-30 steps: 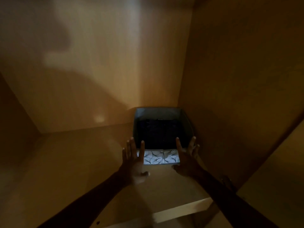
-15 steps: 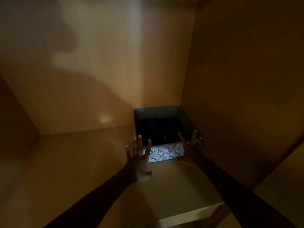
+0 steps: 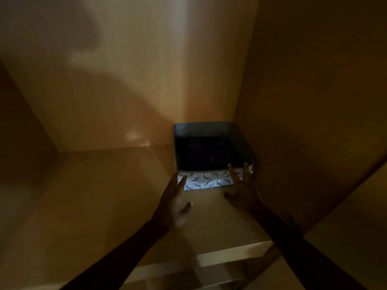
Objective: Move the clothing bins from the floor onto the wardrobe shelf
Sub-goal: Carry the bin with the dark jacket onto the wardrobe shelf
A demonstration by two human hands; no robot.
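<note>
Head view: one bin (image 3: 206, 182), two hands. It sits on the shelf (image 3: 94, 195) in the back right corner, just past the fingertips. Left hand (image 3: 174, 206) and right hand (image 3: 240, 191) reach its front corners with fingers straight and spread, grasping nothing. Whether they touch it is unclear.

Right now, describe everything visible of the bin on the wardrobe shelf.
The bin is an open-topped rectangular box, fabric by its look, with grey-blue walls and a pale front bearing a fan-leaf print. Its inside is dark; the contents cannot be made out. It stands upright on the shelf in the back right corner. The left hand and right hand, fingers straight, reach its front corners.
</note>
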